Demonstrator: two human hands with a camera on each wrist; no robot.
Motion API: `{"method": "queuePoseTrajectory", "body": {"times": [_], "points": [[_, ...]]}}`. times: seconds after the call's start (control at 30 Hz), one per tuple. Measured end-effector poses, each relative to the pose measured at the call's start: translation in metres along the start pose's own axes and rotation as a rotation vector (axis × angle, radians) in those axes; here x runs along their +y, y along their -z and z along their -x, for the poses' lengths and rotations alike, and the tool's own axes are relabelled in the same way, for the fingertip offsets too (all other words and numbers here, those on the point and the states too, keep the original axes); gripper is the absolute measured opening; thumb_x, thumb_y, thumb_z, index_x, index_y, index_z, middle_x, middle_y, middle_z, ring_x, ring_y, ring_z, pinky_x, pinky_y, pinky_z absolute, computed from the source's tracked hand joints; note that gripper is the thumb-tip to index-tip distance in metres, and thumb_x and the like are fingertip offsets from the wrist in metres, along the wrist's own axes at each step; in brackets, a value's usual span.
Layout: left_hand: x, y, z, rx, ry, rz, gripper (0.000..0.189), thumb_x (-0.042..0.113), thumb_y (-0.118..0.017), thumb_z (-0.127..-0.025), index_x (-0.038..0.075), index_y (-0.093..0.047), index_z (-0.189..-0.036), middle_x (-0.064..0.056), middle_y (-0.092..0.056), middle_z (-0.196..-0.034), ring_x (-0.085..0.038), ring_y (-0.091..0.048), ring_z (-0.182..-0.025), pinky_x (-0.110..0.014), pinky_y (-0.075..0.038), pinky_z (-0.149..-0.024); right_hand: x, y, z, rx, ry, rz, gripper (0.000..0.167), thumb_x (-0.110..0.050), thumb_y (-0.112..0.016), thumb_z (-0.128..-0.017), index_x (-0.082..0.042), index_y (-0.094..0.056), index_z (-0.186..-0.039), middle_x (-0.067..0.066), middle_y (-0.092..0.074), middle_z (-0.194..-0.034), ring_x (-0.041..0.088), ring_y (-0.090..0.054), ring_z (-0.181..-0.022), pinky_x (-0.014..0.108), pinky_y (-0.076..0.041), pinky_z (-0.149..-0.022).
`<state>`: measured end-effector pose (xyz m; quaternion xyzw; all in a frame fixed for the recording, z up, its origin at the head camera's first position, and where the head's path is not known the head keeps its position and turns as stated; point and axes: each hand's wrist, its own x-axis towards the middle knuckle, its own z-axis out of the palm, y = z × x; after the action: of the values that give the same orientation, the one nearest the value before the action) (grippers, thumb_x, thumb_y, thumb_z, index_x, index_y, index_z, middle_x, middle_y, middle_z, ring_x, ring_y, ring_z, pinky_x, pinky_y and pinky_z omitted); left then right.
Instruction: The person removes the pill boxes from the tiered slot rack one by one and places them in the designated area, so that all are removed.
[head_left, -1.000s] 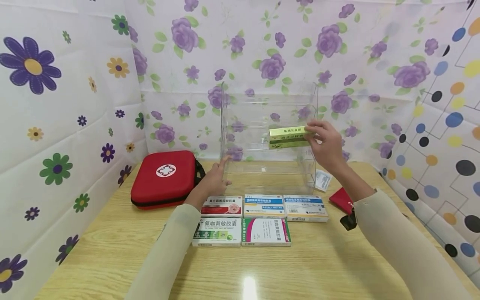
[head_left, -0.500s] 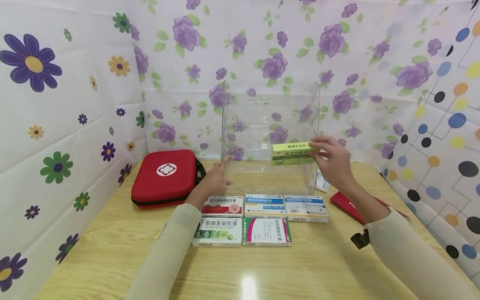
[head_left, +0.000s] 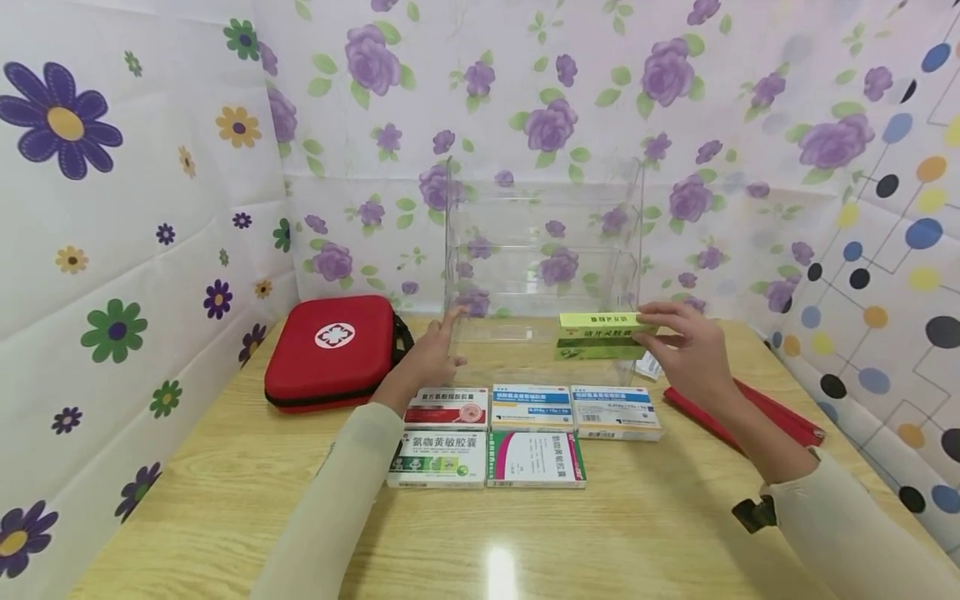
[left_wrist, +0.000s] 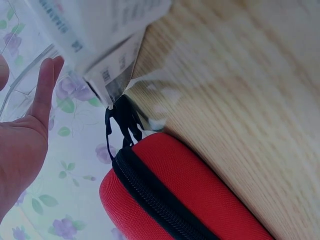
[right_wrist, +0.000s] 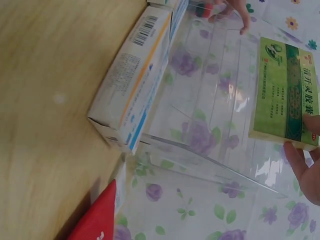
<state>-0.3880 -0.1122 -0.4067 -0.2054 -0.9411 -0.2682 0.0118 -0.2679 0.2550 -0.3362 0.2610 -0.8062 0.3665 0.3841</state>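
Note:
In the head view my right hand (head_left: 690,354) pinches the right end of a green and yellow medicine box (head_left: 600,337), thumb on one side and fingers on the other. The box hangs level before the lower right part of a clear acrylic tiered rack (head_left: 527,333). Its broad green face (right_wrist: 280,92) shows in the right wrist view. My left hand (head_left: 430,358) is at the rack's lower left side, fingers extended along the panel edge. A straight finger (left_wrist: 46,90) lies right at that edge in the left wrist view.
In front of the rack several medicine boxes lie in two rows, including a red and white box (head_left: 446,410) and a green and magenta one (head_left: 536,460). A red first-aid case (head_left: 330,354) sits left. Right are a red pouch (head_left: 780,417) and white packet (head_left: 648,365).
My right hand has lowered the green medicine box from mid-rack height to near the rack's bottom, shifting slightly right. The left hand stays at the rack's side.

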Motion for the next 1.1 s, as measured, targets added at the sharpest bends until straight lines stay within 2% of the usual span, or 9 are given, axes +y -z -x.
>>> {"method": "queuePoseTrajectory", "body": {"times": [0.1, 0.33, 0.47, 0.53, 0.57, 0.73, 0.93, 1.1], "points": [[0.001, 0.000, -0.003, -0.006, -0.001, 0.001, 0.086, 0.016, -0.066, -0.096, 0.041, -0.006, -0.153, -0.026, -0.039, -0.133, -0.026, -0.051, -0.061, -0.037, -0.044, -0.058, 0.012, 0.006, 0.011, -0.017, -0.006, -0.010, 0.030, 0.017, -0.078, -0.072, 0.005, -0.074, -0.100, 0.017, -0.069, -0.107, -0.006, -0.058, -0.100, 0.011, -0.049, -0.072], [0.001, 0.001, -0.004, 0.001, -0.004, 0.005, 0.088, 0.015, -0.067, -0.095, 0.040, -0.007, -0.153, -0.026, -0.039, -0.132, -0.027, -0.053, -0.061, -0.037, -0.046, -0.059, 0.015, 0.019, 0.034, -0.095, -0.032, 0.001, 0.033, 0.013, -0.080, -0.073, -0.002, -0.075, -0.102, 0.009, -0.070, -0.109, -0.007, -0.060, -0.099, 0.011, -0.050, -0.068], [0.001, 0.001, -0.003, -0.009, 0.002, -0.003, 0.088, 0.015, -0.066, -0.095, 0.041, -0.006, -0.153, -0.026, -0.039, -0.133, -0.026, -0.051, -0.059, -0.036, -0.045, -0.057, 0.015, 0.023, 0.046, -0.147, -0.045, 0.009, 0.032, 0.010, -0.081, -0.074, -0.004, -0.075, -0.103, 0.008, -0.070, -0.109, -0.005, -0.061, -0.067, 0.013, -0.048, -0.053], [0.001, 0.001, -0.002, -0.013, 0.001, -0.007, 0.087, 0.015, -0.066, -0.096, 0.041, -0.006, -0.153, -0.026, -0.039, -0.132, -0.025, -0.049, -0.058, -0.036, -0.044, -0.057, 0.015, 0.025, 0.052, -0.164, -0.059, 0.033, 0.032, 0.008, -0.081, -0.075, -0.006, -0.076, -0.103, 0.008, -0.070, -0.109, -0.003, -0.059, -0.059, 0.015, -0.046, -0.050], [0.001, 0.001, -0.002, -0.015, -0.001, -0.005, 0.087, 0.015, -0.066, -0.096, 0.041, -0.006, -0.153, -0.026, -0.039, -0.131, -0.025, -0.049, -0.058, -0.036, -0.044, -0.057, 0.015, 0.025, 0.055, -0.172, -0.072, 0.041, 0.031, 0.007, -0.082, -0.075, -0.006, -0.076, -0.103, 0.007, -0.070, -0.109, -0.002, -0.059, -0.059, 0.015, -0.045, -0.049], [0.000, 0.003, -0.001, -0.011, 0.005, -0.009, 0.087, 0.015, -0.066, -0.095, 0.040, -0.006, -0.153, -0.026, -0.039, -0.132, -0.026, -0.051, -0.061, -0.037, -0.045, -0.060, 0.015, 0.029, 0.066, -0.215, -0.123, 0.072, 0.032, 0.001, -0.084, -0.075, -0.010, -0.076, -0.104, 0.005, -0.070, -0.109, 0.000, -0.065, -0.082, 0.016, -0.051, -0.059], [0.001, 0.001, -0.003, -0.003, 0.001, 0.009, 0.087, 0.015, -0.067, -0.095, 0.042, -0.007, -0.152, -0.028, -0.037, -0.138, -0.028, -0.055, -0.066, -0.039, -0.047, -0.063, 0.020, 0.036, 0.081, -0.263, -0.160, 0.085, 0.033, 0.000, -0.083, -0.075, -0.014, -0.075, -0.103, 0.004, -0.070, -0.108, 0.000, -0.064, -0.084, 0.018, -0.048, -0.054], [0.001, 0.001, -0.004, -0.008, 0.005, 0.000, 0.087, 0.017, -0.068, -0.095, 0.042, -0.007, -0.152, -0.026, -0.038, -0.135, -0.028, -0.056, -0.068, -0.039, -0.048, -0.066, 0.024, 0.041, 0.089, -0.324, -0.179, 0.081, 0.030, -0.002, -0.082, -0.077, -0.014, -0.075, -0.103, 0.001, -0.071, -0.104, 0.001, -0.065, -0.087, 0.018, -0.052, -0.062]]}}
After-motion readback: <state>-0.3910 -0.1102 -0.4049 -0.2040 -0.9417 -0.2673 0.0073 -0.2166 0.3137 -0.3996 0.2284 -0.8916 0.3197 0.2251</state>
